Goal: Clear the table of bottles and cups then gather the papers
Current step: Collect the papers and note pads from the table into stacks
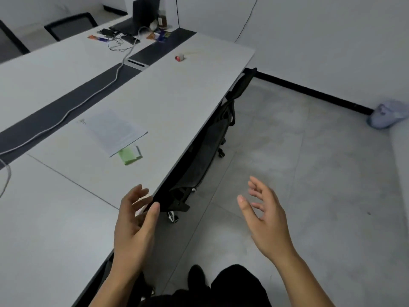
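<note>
A stack of printed papers (115,130) lies on the white table (168,103), partly covering a green sheet (129,155). A small binder clip (83,122) lies beside the stack's far left corner. A small red and white object (179,57) lies further along the table; I cannot tell what it is. A bottle with brown liquid (162,19) stands at the far end by a laptop. My left hand (135,227) hovers at the table's near edge, fingers relaxed and empty. My right hand (265,220) is over the floor, fingers spread, holding nothing.
A black office chair (205,156) is tucked under the table's right edge. A laptop (141,16), cables and small items (115,36) crowd the far end. A white cable (88,98) runs along the dark centre strip. A pale bag (387,114) sits on the floor by the wall.
</note>
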The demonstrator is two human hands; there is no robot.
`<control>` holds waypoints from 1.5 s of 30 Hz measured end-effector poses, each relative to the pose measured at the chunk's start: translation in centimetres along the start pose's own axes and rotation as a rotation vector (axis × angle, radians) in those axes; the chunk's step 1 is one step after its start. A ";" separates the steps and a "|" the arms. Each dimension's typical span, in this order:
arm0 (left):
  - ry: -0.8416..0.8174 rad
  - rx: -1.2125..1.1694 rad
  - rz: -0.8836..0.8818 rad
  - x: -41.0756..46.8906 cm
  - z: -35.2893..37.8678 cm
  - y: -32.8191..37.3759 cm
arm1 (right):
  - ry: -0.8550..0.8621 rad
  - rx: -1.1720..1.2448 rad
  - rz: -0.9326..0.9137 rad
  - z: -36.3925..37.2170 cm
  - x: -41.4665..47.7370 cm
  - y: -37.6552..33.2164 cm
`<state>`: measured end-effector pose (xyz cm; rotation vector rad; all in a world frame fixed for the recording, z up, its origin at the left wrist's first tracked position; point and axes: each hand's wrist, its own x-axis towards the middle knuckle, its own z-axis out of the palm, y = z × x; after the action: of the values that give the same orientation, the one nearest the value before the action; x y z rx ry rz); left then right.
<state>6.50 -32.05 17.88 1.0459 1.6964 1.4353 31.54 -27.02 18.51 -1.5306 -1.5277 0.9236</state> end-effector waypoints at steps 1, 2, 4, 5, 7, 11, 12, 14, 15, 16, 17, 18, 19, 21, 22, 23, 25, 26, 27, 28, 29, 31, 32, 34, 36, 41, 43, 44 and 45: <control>0.022 0.004 0.005 2.2 0.3 0.3 | -0.005 0.010 -0.002 0.7 2.4 -0.5; 0.039 0.010 0.010 4.2 0.4 0.2 | -0.020 0.012 -0.003 1.6 4.7 -0.9; 0.072 0.033 -0.006 7.8 0.9 -0.2 | -0.078 0.007 -0.012 3.8 9.1 -1.0; 0.098 0.037 -0.023 9.4 1.0 -1.0 | -0.108 -0.002 -0.012 5.1 11.3 -0.7; 0.163 0.049 -0.073 12.7 1.4 -2.6 | -0.182 -0.017 -0.009 7.8 15.8 -0.1; 0.311 0.058 -0.222 17.9 1.6 -4.8 | -0.360 -0.026 0.027 13.2 24.2 0.2; 0.351 0.074 -0.270 19.1 1.4 -4.9 | -0.410 -0.030 0.021 14.7 26.1 0.2; 0.332 0.088 -0.264 19.0 1.9 -3.6 | -0.419 -0.053 -0.027 14.9 27.4 -0.7; 0.456 0.098 -0.372 22.3 0.7 -6.5 | -0.595 -0.057 0.010 20.8 32.6 -0.2; 0.569 0.113 -0.486 24.6 0.0 -7.7 | -0.726 -0.082 0.033 24.9 36.3 -0.2; 0.584 0.126 -0.436 24.9 0.4 -7.0 | -0.707 -0.070 -0.012 25.0 36.7 -0.8; 0.588 0.117 -0.425 25.3 0.5 -6.2 | -0.692 -0.080 -0.031 25.7 37.6 -1.6; 0.631 0.093 -0.468 25.7 0.2 -7.1 | -0.725 -0.069 -0.043 27.4 38.8 -1.7; 0.692 0.085 -0.509 26.9 0.0 -8.5 | -0.778 -0.131 -0.073 30.2 40.3 -1.4; 0.689 0.091 -0.549 27.8 0.2 -9.5 | -0.813 -0.172 -0.053 32.3 41.4 -1.0; 0.686 0.090 -0.579 28.7 0.2 -10.6 | -0.842 -0.199 -0.041 34.2 42.2 -1.0; 0.671 0.097 -0.636 30.3 0.1 -13.2 | -0.866 -0.264 -0.083 37.9 42.9 -0.6; 0.637 0.125 -0.659 31.4 -0.1 -14.6 | -0.858 -0.304 -0.119 39.6 43.1 -0.3; 0.596 0.168 -0.661 32.6 -0.3 -16.2 | -0.853 -0.347 -0.167 41.3 43.4 0.0; 0.546 0.236 -0.657 33.8 -0.2 -17.7 | -0.848 -0.391 -0.219 42.9 43.5 0.5; 0.490 0.315 -0.643 35.0 -0.1 -19.1 | -0.847 -0.429 -0.259 44.3 43.6 1.0; 0.363 0.500 -0.605 37.2 0.4 -21.4 | -0.863 -0.523 -0.297 46.7 43.4 1.9; 0.295 0.609 -0.572 38.0 0.8 -22.4 | -0.870 -0.590 -0.308 47.6 43.3 2.6; 0.176 0.811 -0.550 38.8 1.4 -23.7 | -0.865 -0.759 -0.332 48.8 42.8 4.1; 0.142 0.880 -0.546 38.1 1.4 -24.2 | -0.799 -0.895 -0.400 49.1 42.2 5.3; 0.257 0.778 -0.642 34.3 -2.5 -23.5 | -0.615 -0.793 -0.141 48.9 41.8 4.7; 0.363 0.705 -0.733 33.6 -4.6 -23.7 | -0.597 -0.764 -0.052 48.0 42.0 4.5; 0.414 0.678 -0.771 33.5 -5.4 -23.9 | -0.604 -0.759 -0.034 47.3 42.0 4.6; 0.456 0.658 -0.795 33.7 -6.0 -24.1 | -0.618 -0.762 -0.016 46.4 41.9 4.9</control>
<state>-17.71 -6.39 -4.75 0.2193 2.6059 0.6128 -7.15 16.18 -5.23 -1.8196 -2.5415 0.8984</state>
